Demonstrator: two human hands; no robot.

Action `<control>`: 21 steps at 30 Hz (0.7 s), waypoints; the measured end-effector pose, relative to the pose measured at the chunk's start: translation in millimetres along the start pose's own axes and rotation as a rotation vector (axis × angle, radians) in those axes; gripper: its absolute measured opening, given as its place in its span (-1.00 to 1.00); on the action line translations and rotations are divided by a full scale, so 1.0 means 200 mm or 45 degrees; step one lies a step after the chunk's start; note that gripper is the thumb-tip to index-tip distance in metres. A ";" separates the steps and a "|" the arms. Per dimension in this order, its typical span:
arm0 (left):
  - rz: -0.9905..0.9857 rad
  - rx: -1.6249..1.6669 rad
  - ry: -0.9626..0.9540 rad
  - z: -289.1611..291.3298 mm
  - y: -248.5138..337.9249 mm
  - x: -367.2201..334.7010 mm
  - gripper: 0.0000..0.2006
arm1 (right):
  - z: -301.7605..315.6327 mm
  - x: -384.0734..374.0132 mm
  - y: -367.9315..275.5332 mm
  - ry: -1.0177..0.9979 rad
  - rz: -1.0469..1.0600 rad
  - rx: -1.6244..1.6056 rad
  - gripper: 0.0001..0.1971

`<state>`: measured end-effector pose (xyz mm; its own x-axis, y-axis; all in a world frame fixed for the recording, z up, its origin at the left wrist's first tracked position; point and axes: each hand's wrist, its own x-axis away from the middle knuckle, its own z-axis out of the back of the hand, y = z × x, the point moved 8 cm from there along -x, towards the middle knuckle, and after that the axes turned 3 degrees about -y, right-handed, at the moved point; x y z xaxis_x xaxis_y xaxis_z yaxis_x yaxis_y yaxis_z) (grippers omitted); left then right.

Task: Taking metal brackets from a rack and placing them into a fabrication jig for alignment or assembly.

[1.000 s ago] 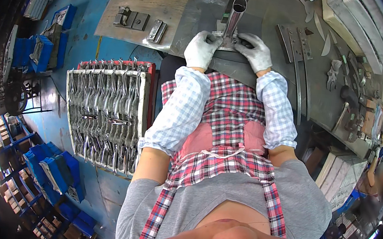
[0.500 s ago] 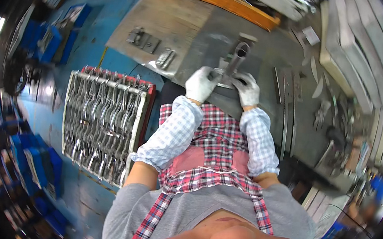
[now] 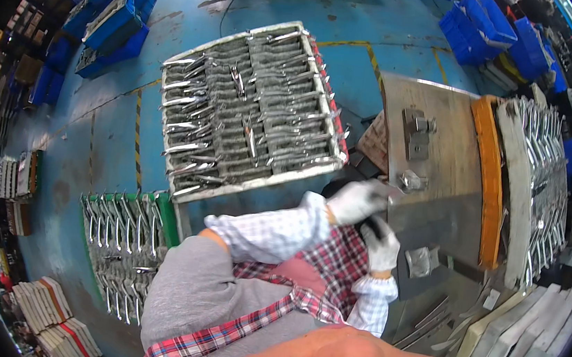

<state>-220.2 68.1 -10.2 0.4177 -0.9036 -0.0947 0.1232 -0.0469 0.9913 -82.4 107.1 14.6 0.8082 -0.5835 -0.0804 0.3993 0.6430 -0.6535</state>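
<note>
Gloved hands at the near edge of the grey steel workbench (image 3: pixel 441 160), a small metal piece between them.

The left hand (image 3: pixel 357 200), in a white glove, curls its fingers about a small grey metal part (image 3: pixel 396 190) just off the bench edge; the right hand (image 3: pixel 382 244) is below it, fingers bent, grip unclear. Beside the bench a white-rimmed crate (image 3: pixel 172 69) lies packed with bright metal pieces; how many are finished cannot be judged.

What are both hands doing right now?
Left hand: closed on a small metal part at the workbench edge.
Right hand: curled; grip cannot be told.
</note>
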 end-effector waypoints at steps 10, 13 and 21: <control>0.794 -1.725 0.367 2.09 -0.94 -0.57 -0.77 | 0.27 0.25 0.41 0.435 -0.409 0.294 -0.85; 0.650 -1.804 0.446 2.21 -1.16 -0.63 -0.75 | 0.24 0.17 0.32 0.530 -0.357 0.469 -0.85; 0.635 -1.461 0.498 2.30 -1.06 -0.86 -0.65 | 0.25 0.07 0.17 0.633 -0.233 0.846 -0.76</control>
<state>-732.1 38.6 -162.8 0.8487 -0.5270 0.0449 0.4909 0.8164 0.3040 -35.6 145.0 27.9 0.4840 -0.7567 -0.4395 0.8019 0.5845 -0.1234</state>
